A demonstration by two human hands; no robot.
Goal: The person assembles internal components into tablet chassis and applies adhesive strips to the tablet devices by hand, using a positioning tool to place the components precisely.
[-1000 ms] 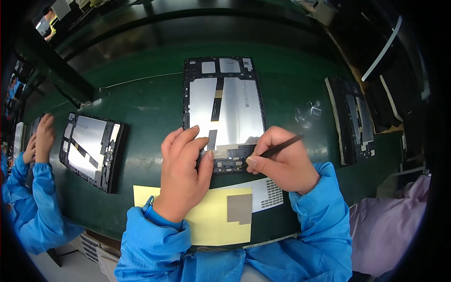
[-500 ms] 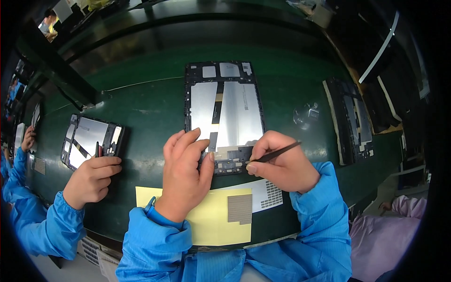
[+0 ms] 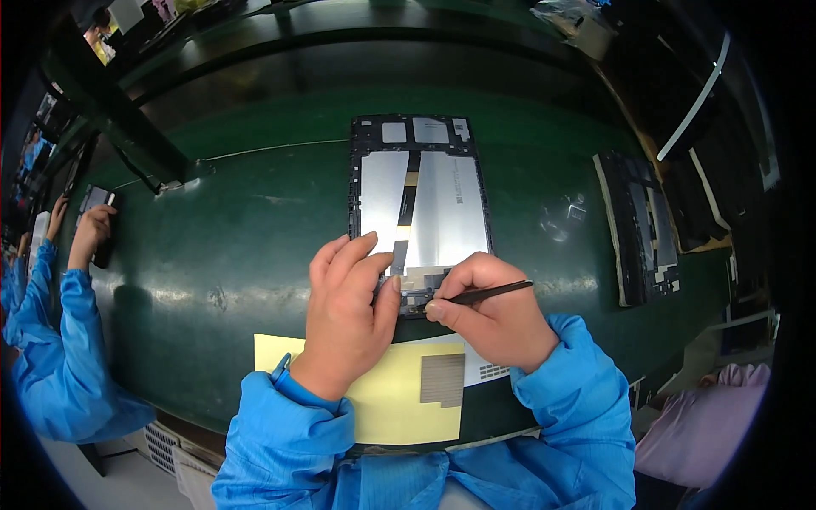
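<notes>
An opened tablet (image 3: 442, 204), back side showing silver plates, a dark ribbon cable and a black frame, lies before me. My left hand (image 3: 348, 314) rests at its lower left with fingers stretched out, the thumb near the small parts along the bottom edge. In my right hand (image 3: 493, 314) are black tweezers (image 3: 497, 292), pinched between thumb and fingers. Their tip is hidden by the fingers, over the tablet's bottom edge. Closest to my body lies a yellow sheet (image 3: 382, 408) bearing a grey sticker patch (image 3: 442, 381), partly over a white label sheet (image 3: 495, 371).
More opened tablets (image 3: 637, 229) stand stacked at the right beside black foam. Clear plastic film (image 3: 565, 217) lies between. At the left, a co-worker's hand (image 3: 89, 229) holds another device (image 3: 100, 204). A dark post (image 3: 119, 110) rises at the back left.
My right hand with the tweezers has moved left along the tablet's bottom edge, closer to my left hand. The co-worker's hand and device have gone farther left and away.
</notes>
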